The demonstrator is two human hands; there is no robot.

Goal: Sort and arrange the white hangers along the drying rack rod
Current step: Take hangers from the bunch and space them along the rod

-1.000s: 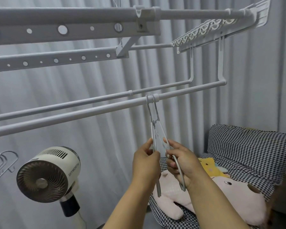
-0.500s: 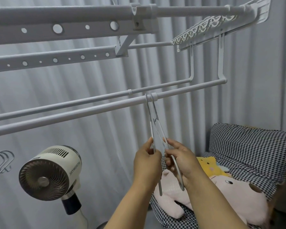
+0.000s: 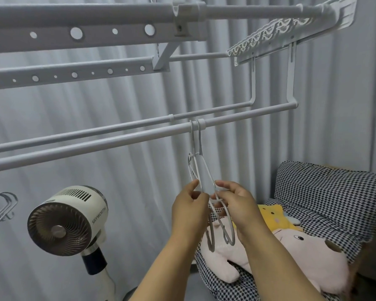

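Both hands pinch two thin white wire hangers (image 3: 199, 170) hooked side by side on the near white metal rod (image 3: 96, 144), left hand (image 3: 190, 210) and right hand (image 3: 237, 205) clamped on lower arms; light, springy, tangle-prone, best held near shoulders.

Grey curtain (image 3: 96, 118); fan (image 3: 67, 220); checked cushion (image 3: 334, 192)

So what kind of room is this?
Probably a laundry corner at home: a drying rack with hangers, a fan, and a plush toy nearby.
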